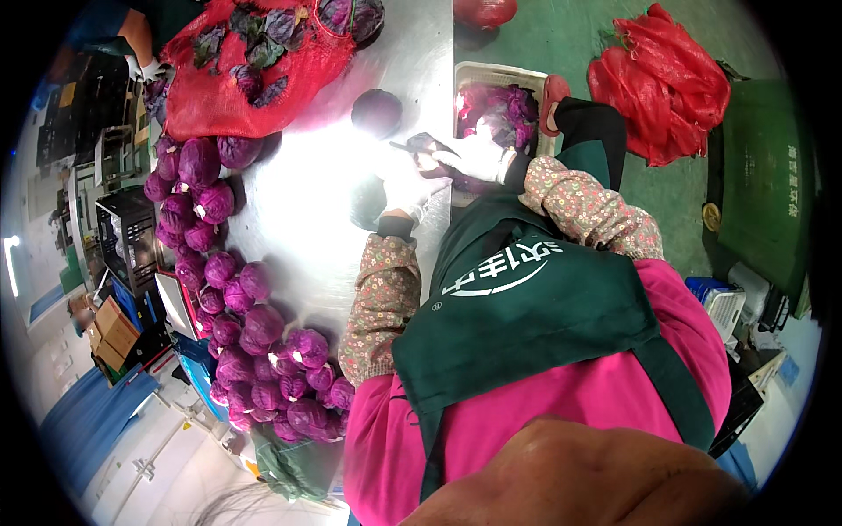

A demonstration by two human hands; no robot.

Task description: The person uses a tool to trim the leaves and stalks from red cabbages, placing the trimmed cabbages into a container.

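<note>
Both my hands wear white gloves and meet over the near edge of the shiny metal table. My left hand is closed, its fingers pinching close to those of my right hand. My right hand is closed too, at a small dark object between the hands; glare hides its kind. Just beyond stands a single red cabbage. Below my right hand, a pale plastic crate holds purple cabbage leaves. A dim round shape beside my left hand is too washed out to name.
Many peeled red cabbages line the table's left side. A red mesh sack with dark-leaved cabbages lies at the far left, near another person's gloved hand. Red mesh sacks lie on the green floor, beside a green bin.
</note>
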